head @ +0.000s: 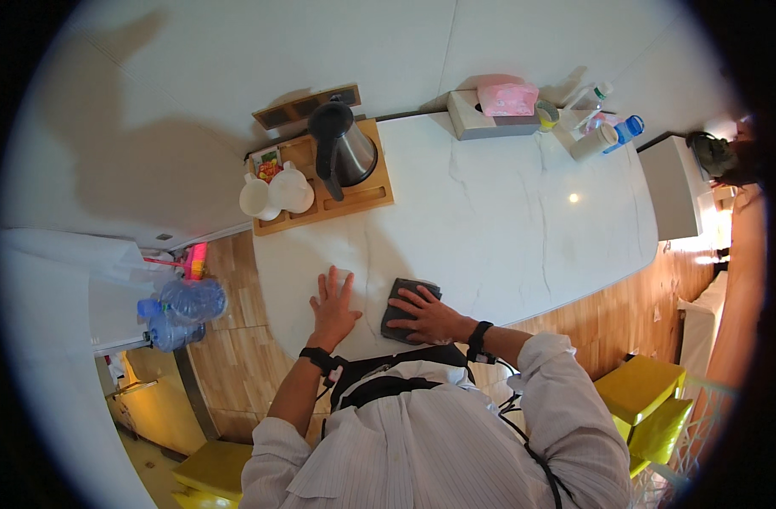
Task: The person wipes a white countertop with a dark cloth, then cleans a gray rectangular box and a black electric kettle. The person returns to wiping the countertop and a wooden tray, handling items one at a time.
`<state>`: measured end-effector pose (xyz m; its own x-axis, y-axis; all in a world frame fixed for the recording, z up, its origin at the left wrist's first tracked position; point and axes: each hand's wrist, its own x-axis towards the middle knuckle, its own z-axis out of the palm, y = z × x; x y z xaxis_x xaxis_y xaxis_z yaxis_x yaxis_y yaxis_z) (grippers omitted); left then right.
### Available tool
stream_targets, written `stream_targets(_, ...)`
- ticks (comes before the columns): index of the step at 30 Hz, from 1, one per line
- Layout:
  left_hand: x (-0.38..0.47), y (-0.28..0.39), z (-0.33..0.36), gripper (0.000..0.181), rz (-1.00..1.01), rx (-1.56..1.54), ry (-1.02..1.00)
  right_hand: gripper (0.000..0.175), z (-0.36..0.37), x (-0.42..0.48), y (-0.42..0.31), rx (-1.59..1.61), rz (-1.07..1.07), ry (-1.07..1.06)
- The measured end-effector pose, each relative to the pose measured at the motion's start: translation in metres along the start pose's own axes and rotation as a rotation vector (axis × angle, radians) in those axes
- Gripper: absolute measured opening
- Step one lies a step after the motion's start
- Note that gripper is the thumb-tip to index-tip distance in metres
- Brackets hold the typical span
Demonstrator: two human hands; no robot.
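Near the front edge of a white marble-patterned table (489,216), my right hand (429,316) rests flat on a folded dark grey cloth (395,312), fingers spread over it. The cloth lies on the tabletop. To its left, my left hand (334,312) is laid palm down on the bare surface with its fingers apart, holding nothing. Both wrists wear black bands with small devices and cables.
A wooden tray (357,207) at the back left bears a steel kettle (356,156) and white cups (258,197). A tissue box (495,126), a cream tumbler (593,142) and a blue bottle (625,133) stand or lie along the back right. Yellow stools (640,388) are beside the table.
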<state>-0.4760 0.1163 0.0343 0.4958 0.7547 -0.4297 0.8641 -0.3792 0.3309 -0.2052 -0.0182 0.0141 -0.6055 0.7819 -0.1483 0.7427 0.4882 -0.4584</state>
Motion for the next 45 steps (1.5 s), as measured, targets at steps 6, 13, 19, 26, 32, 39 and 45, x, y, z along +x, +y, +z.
stream_targets(6, 0.000, 0.001, -0.002, 0.102, -0.002, -0.019, -0.006, 0.060, 0.009, -0.004, -0.005, -0.007, -0.134, -0.040)
stream_targets(13, -0.002, 0.000, 0.000, 0.101, 0.012, -0.060, 0.032, 0.056, -0.004, -0.042, 0.009, 0.047, -0.147, -0.091)
stream_targets(19, -0.003, 0.003, 0.001, 0.100, -0.010, -0.069, 0.040, 0.057, 0.003, 0.012, -0.010, 0.015, -0.211, 0.007)
stream_targets(26, -0.016, 0.004, 0.005, 0.101, -0.056, -0.079, 0.031, 0.058, -0.009, -0.017, 0.019, -0.005, -0.286, -0.124)
stream_targets(32, -0.023, 0.011, 0.009, 0.099, -0.097, -0.074, 0.037, 0.056, -0.003, 0.001, 0.021, 0.011, -0.311, -0.050)
stream_targets(39, -0.020, 0.013, 0.010, 0.097, -0.136, -0.092, 0.004, 0.056, -0.002, 0.022, 0.030, 0.000, -0.252, 0.023)
stream_targets(45, -0.020, 0.011, 0.013, 0.104, -0.120, -0.068, 0.018, 0.053, -0.019, 0.003, 0.055, 0.034, -0.014, 0.211)
